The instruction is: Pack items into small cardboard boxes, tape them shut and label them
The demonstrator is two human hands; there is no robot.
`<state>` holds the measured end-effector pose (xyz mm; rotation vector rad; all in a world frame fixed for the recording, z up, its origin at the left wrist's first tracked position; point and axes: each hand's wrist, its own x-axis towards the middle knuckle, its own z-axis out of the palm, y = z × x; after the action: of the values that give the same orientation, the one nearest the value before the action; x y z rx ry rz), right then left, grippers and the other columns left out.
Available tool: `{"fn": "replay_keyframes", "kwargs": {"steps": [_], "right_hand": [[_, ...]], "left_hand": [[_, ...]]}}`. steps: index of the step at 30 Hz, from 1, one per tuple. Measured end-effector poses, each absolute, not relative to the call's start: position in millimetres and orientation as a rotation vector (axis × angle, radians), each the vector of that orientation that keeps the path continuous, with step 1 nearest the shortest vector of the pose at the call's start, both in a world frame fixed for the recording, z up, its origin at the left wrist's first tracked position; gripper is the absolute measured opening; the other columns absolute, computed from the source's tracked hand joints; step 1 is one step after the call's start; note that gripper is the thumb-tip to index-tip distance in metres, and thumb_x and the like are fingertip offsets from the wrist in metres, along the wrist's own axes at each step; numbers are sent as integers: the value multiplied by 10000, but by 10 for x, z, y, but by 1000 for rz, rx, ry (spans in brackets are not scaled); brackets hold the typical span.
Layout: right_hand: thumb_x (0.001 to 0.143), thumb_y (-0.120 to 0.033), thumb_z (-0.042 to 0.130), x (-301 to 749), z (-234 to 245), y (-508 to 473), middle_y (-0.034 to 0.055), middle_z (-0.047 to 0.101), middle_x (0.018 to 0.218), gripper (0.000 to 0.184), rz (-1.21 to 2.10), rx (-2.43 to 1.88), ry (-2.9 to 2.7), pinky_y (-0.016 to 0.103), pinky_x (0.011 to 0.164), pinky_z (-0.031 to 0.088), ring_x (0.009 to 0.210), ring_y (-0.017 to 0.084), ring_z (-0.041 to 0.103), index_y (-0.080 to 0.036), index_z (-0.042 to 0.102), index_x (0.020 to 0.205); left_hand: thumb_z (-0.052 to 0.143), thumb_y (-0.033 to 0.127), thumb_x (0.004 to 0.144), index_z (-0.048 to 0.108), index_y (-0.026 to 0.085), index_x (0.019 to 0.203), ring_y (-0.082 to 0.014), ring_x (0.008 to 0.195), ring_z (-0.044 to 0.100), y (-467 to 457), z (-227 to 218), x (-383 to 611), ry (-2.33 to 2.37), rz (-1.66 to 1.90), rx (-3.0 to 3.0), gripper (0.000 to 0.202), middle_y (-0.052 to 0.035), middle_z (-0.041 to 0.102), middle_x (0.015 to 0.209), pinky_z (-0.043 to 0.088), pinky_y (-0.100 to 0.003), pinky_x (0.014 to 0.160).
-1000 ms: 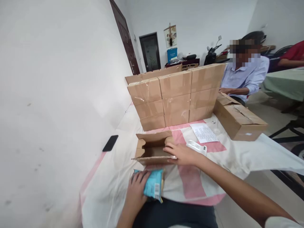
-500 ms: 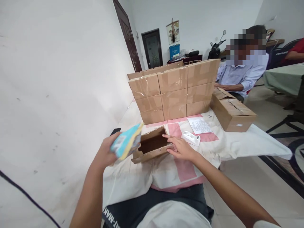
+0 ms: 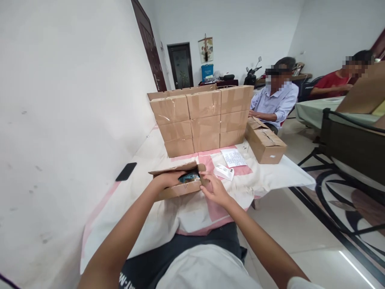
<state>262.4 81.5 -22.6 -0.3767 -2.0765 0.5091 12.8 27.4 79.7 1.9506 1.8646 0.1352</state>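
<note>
An open cardboard box (image 3: 177, 192) lies on the table in front of me. My left hand (image 3: 170, 180) reaches down inside it, its fingertips partly hidden by the walls. Against those fingers, within the box, lies a shiny packet (image 3: 189, 177) with a dark teal picture side showing. At the box's right end, my right hand (image 3: 215, 189) pinches the edge, thumb low on the outside and fingers near the top flap. Just right of that hand sits a white plastic tape dispenser or similar device (image 3: 224, 172).
Taped cardboard boxes (image 3: 204, 120) form a wall at the table's back. A longer carton (image 3: 266, 146) stands right, near a printed sheet (image 3: 234, 157). A black phone (image 3: 126, 171) lies left. A co-worker (image 3: 275, 96) sits beyond the carton; another person (image 3: 331, 86) sits farther right.
My left hand has carried the blue and yellow packet from left of the box down into it. My right hand stays at the box's right end. The view has turned right.
</note>
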Motion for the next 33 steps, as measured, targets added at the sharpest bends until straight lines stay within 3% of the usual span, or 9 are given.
{"fn": "replay_keyframes", "kwargs": {"steps": [4, 10, 14, 18, 20, 24, 27, 30, 33], "right_hand": [[922, -271, 584, 2604, -199, 765, 134, 646, 1208, 258, 451, -387, -2051, 465, 965, 490, 1135, 282, 564, -221, 522, 1168], [1001, -220, 396, 2352, -121, 678, 122, 644, 1122, 219, 368, -459, -2071, 466, 937, 459, 1034, 280, 520, -202, 562, 1143], [990, -190, 340, 2210, -155, 663, 114, 615, 975, 237, 442, -449, -2000, 428, 853, 479, 942, 263, 559, -201, 563, 1070], [991, -185, 323, 2213, -94, 591, 93, 607, 938, 226, 526, -502, -1860, 389, 807, 482, 888, 238, 585, -210, 546, 1015], [1019, -242, 334, 2260, -4, 532, 82, 608, 935, 211, 590, -595, -1748, 382, 812, 481, 870, 227, 588, -209, 543, 1017], [1032, -419, 391, 2383, 138, 473, 109, 611, 1113, 314, 717, -550, -1612, 408, 924, 489, 1020, 245, 603, -208, 516, 1229], [1041, -520, 306, 2470, 93, 525, 120, 602, 1275, 478, 830, -394, -1723, 463, 1060, 437, 1220, 275, 565, -232, 512, 1363], [1027, -621, 161, 2529, -48, 615, 90, 694, 1138, 660, 857, -297, -1915, 534, 1141, 330, 1241, 303, 563, -254, 683, 1191], [998, -680, 129, 2529, -191, 674, 92, 707, 1120, 740, 854, -272, -1932, 569, 1157, 287, 1215, 321, 575, -249, 723, 1102]], "left_hand": [[545, 606, 880, 706, 261, 1213, -284, 1236, 602, -18, 854, -67, 1859, 161, 1901, 507, -48, 674, 1348, 411, -371, 1093], [429, 625, 947, 707, 262, 1217, -237, 1184, 618, -472, 946, -176, 1766, 382, 1902, 531, -17, 695, 1295, 461, -304, 1032], [448, 605, 945, 691, 251, 1242, -265, 1198, 602, -648, 935, -128, 1878, 373, 2001, 521, -49, 693, 1289, 426, -374, 1078], [555, 457, 920, 751, 243, 1029, -280, 1081, 621, -779, 870, -41, 1983, 119, 2185, 310, -57, 746, 1002, 216, -561, 1196], [496, 282, 943, 746, 245, 1024, -247, 1065, 631, -839, 837, 24, 2009, 96, 2297, 265, -48, 745, 996, 133, -565, 1218], [398, 85, 922, 650, 228, 1284, -215, 1066, 647, -937, 778, 181, 1934, 187, 2516, 463, -67, 744, 1113, 375, -437, 1077], [451, 154, 962, 680, 231, 1204, -210, 1000, 660, -978, 738, 253, 1843, 330, 2610, 342, -57, 750, 1047, 433, -412, 976], [533, 297, 981, 688, 250, 1131, -205, 1021, 654, -962, 681, 230, 1803, 614, 2585, 221, -36, 749, 1049, 436, -401, 973], [502, 277, 976, 647, 249, 1209, -230, 1211, 578, -867, 579, 143, 1989, 930, 2441, 276, -62, 685, 1269, 409, -427, 1057]]}}
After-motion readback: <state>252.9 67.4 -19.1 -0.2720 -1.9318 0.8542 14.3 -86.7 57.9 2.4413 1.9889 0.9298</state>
